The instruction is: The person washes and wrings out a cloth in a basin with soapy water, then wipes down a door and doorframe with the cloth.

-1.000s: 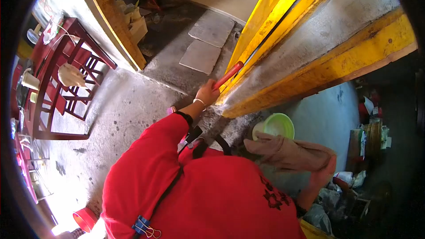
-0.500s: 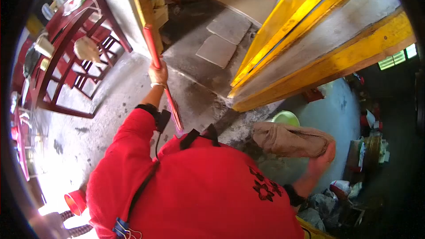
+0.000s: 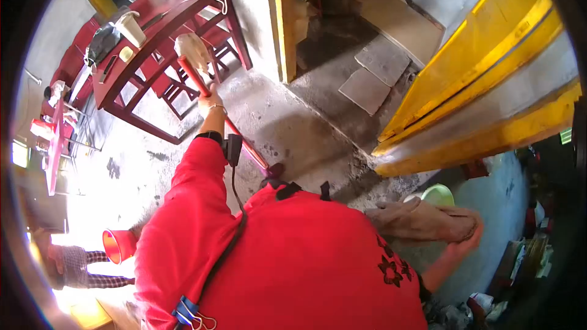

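My left hand (image 3: 212,104) is closed around a long red pole (image 3: 247,148), which slants from beside the dark red table down to the floor near my feet. A bracelet circles that wrist. The lower end of the pole is partly out of sight by my dark shoe, so its kind cannot be told. Over on the right, my right hand (image 3: 469,239), slightly blurred, grips a bunched brown cloth (image 3: 422,219). Behind the cloth shows a light green basin (image 3: 438,194) on the floor.
A dark red table (image 3: 168,9) with a beige pitcher and bags stands at upper left, stools beneath it. Yellow door frame parts (image 3: 471,137) rise at right. Flat grey slabs (image 3: 365,90) lie past the threshold. A red bucket (image 3: 118,245) sits near another person's checked trouser legs (image 3: 104,267).
The view has swung left, so the table and the other person's legs show more fully. My left hand has carried the pole left, away from the doorway. The cloth remains in my right hand.
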Available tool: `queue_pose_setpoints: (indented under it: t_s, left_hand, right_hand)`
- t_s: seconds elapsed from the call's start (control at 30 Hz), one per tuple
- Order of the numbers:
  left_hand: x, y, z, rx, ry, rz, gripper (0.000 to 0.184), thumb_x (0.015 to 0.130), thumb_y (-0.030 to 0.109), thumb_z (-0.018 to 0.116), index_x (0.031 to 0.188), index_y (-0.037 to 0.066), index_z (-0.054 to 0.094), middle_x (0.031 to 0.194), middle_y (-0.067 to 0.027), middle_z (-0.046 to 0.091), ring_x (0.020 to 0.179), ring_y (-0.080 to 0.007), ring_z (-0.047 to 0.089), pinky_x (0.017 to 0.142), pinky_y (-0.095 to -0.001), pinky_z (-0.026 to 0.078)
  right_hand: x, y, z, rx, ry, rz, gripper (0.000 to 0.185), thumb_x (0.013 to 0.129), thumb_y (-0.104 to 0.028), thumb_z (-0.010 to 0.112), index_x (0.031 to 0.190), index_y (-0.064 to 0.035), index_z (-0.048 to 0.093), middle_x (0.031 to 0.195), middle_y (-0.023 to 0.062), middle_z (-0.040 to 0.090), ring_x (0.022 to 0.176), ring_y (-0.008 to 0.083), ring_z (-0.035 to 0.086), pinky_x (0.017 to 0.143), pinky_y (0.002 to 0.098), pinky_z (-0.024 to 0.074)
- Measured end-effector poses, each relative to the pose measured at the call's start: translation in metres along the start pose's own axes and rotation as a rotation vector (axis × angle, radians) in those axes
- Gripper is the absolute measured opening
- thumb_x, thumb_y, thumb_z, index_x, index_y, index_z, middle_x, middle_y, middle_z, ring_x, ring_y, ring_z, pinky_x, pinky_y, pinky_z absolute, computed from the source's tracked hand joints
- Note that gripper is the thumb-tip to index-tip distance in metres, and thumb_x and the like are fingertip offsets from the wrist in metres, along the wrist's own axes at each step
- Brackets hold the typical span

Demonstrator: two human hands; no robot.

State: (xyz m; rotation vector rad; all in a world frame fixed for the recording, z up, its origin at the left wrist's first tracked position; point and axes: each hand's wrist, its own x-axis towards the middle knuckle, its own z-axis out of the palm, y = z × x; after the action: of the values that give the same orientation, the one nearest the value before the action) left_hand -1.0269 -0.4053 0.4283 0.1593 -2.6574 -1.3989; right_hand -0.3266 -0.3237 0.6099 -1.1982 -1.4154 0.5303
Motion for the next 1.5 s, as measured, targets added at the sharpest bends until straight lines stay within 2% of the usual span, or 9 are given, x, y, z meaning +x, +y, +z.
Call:
queue_pose_setpoints:
  t_s: [0.13,0.23,0.73,0.83,1.0,1.17,1.33,1.37,1.5]
  left_hand:
    - [0.075,-0.006,0.013,-0.174,0.233,-0.236,0.024,0.067,0.025,0.064,0.081,0.006,0.064,0.071,-0.0154,0.064,0.069,-0.0301,0.065,0.065,-0.0407,0.049]
    - [0.132,-0.002,0.012,-0.211,0.214,-0.47,0.029,0.069,0.015,0.057,0.095,0.002,0.059,0.088,-0.0197,0.064,0.079,-0.0334,0.064,0.071,-0.0411,0.05]
    - [0.361,-0.097,0.01,0.096,0.245,0.099,0.048,0.076,0.041,0.064,0.098,-0.001,0.058,0.09,-0.0213,0.062,0.083,-0.0384,0.061,0.071,-0.0456,0.047]
    - [0.435,-0.187,0.008,0.461,-0.275,0.236,0.05,0.071,0.044,0.067,0.106,0.009,0.061,0.099,-0.0111,0.065,0.084,-0.0277,0.064,0.069,-0.0376,0.051]
    - [0.48,-0.171,0.015,1.487,-0.278,0.615,0.08,0.068,0.073,0.052,0.128,0.022,0.042,0.109,-0.0132,0.061,0.088,-0.0309,0.064,0.075,-0.0437,0.052]
    - [0.497,-0.151,0.025,0.268,-0.22,-0.355,0.056,0.083,0.045,0.051,0.091,-0.01,0.058,0.075,-0.0078,0.066,0.062,-0.0175,0.065,0.048,-0.0277,0.052]
    - [0.506,-0.152,0.031,-0.285,-0.199,-0.442,0.037,0.08,0.037,0.052,0.094,0.004,0.063,0.089,-0.0045,0.065,0.055,-0.0171,0.052,0.041,-0.0324,0.033]
    - [0.508,-0.153,0.024,-0.074,-0.304,-0.353,0.03,0.079,0.026,0.053,0.086,-0.003,0.059,0.079,-0.0062,0.065,0.07,-0.018,0.065,0.057,-0.0279,0.055]
    - [0.506,-0.157,0.031,-0.215,-0.383,-0.336,0.028,0.077,0.03,0.056,0.088,0.005,0.059,0.062,-0.0017,0.047,0.051,-0.0147,0.044,0.043,-0.0331,0.033]
  right_hand:
    - [-0.002,0.011,0.016,-0.192,-0.023,-0.08,0.039,0.093,-0.031,0.043,0.111,0.0026,0.051,0.11,0.0119,0.052,0.1,0.0202,0.052,0.086,0.0326,0.0444]
    - [0.008,-0.017,0.071,0.442,0.175,0.438,0.04,0.09,-0.032,0.047,0.111,0.0012,0.052,0.109,0.0126,0.054,0.1,0.024,0.054,0.086,0.0366,0.0449]
    - [0.019,-0.1,0.326,0.428,0.027,0.456,0.044,0.093,-0.033,0.04,0.111,0.005,0.053,0.11,0.0139,0.055,0.102,0.0247,0.053,0.086,0.0355,0.0446]
    - [0.008,-0.083,0.336,0.223,-0.197,0.231,0.038,0.091,-0.029,0.041,0.106,0.0023,0.057,0.106,0.0109,0.057,0.097,0.0212,0.054,0.082,0.0328,0.0451]
    - [-0.004,-0.103,0.358,0.387,0.026,0.383,0.027,0.089,-0.019,0.051,0.103,0.0022,0.058,0.099,0.0067,0.059,0.09,0.016,0.056,0.079,0.0299,0.0459]
    - [-0.009,-0.101,0.367,0.353,-0.095,0.353,0.024,0.091,-0.019,0.051,0.099,0.002,0.058,0.093,0.0063,0.061,0.084,0.0139,0.057,0.074,0.028,0.0472]
    - [-0.018,-0.105,0.362,0.341,-0.071,0.364,0.023,0.092,-0.02,0.049,0.096,0.0006,0.058,0.091,0.0047,0.06,0.082,0.012,0.057,0.073,0.0271,0.0473]
    - [-0.018,-0.108,0.361,0.33,-0.057,0.377,0.022,0.092,-0.019,0.05,0.094,0.0,0.059,0.09,0.0037,0.06,0.082,0.0116,0.057,0.073,0.027,0.0472]
    - [-0.017,-0.121,0.362,0.334,-0.038,0.353,0.021,0.092,-0.019,0.05,0.094,-0.0004,0.059,0.09,0.003,0.06,0.082,0.011,0.056,0.073,0.0265,0.0469]
